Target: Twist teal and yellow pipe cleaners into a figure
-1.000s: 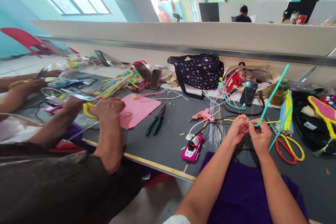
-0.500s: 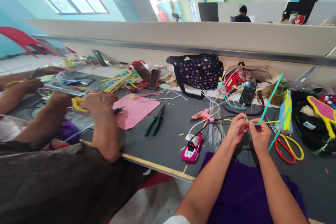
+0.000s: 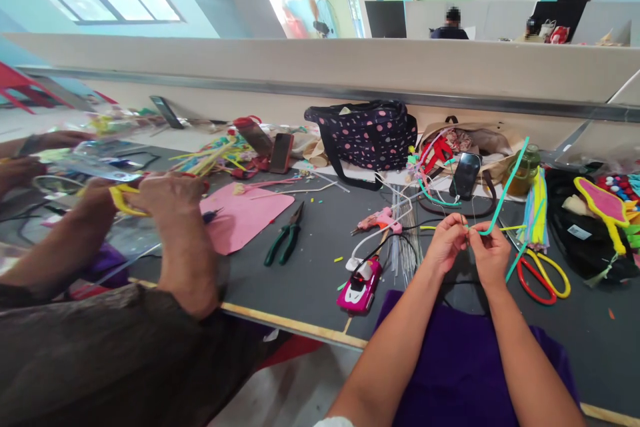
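Messy grey table [image 3: 320, 260] holds pliers [image 3: 285, 243] far left, while near us the left hand [image 3: 447, 242] and right hand [image 3: 487, 253] still pinch the teal pipe cleaner [image 3: 505, 190], now tipped lower, mid-bend.

Both forearms are bare to the elbow. The left hand [image 3: 449, 245] and right hand [image 3: 490, 255] wear no gloves. A purple garment [image 3: 465, 360] covers the lap.
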Motion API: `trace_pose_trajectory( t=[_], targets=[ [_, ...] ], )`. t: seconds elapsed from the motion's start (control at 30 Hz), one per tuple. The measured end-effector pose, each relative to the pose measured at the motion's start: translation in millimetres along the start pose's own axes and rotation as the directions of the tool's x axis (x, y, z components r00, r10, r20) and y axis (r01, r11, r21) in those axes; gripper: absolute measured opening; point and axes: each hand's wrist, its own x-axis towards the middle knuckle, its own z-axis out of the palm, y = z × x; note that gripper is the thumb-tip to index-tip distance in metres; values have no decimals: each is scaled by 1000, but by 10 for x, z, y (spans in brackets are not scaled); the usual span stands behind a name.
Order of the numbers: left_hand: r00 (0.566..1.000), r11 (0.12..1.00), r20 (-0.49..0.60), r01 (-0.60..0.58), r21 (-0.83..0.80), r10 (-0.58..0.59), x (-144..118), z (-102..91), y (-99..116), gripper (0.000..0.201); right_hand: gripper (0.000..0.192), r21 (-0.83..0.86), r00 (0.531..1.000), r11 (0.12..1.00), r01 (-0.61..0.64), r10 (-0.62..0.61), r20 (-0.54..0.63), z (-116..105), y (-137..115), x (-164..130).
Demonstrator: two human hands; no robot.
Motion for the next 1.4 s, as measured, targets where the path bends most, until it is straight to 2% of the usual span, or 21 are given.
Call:
trace_pose_trajectory(
  t=[0.5, 0.77, 0.93, 1.07, 1.2, 1.4],
  targets=[
    [1000, 978, -1, -19, 206, 20, 14, -28, 1, 19, 14, -55, 999, 998, 25, -27, -28, -50, 23, 41],
    [1000, 963, 10, 2, 269, -5, 18, -20, 55, 19, 14, -67, 1000, 998, 20, -19, 7, -52, 22, 34],
    [997, 970, 36, 55, 239, -66, 15, -49, 71, 23, 15, -54, 1000, 998, 10, -10, 2, -60, -7, 45],
    [992, 979, 52, 104, 174, -114, 2, -56, 53, 30, 16, 20, 999, 999, -33, 33, -10, -61, -59, 53],
    [992, 984, 57, 103, 148, -113, -1, -58, 28, 31, 15, 78, 998, 995, -68, 69, -14, -58, -104, 53],
    [994, 981, 51, 87, 171, -97, 1, -70, 35, 30, 14, 72, 999, 996, -45, 46, -9, -71, -74, 64]
  ],
)
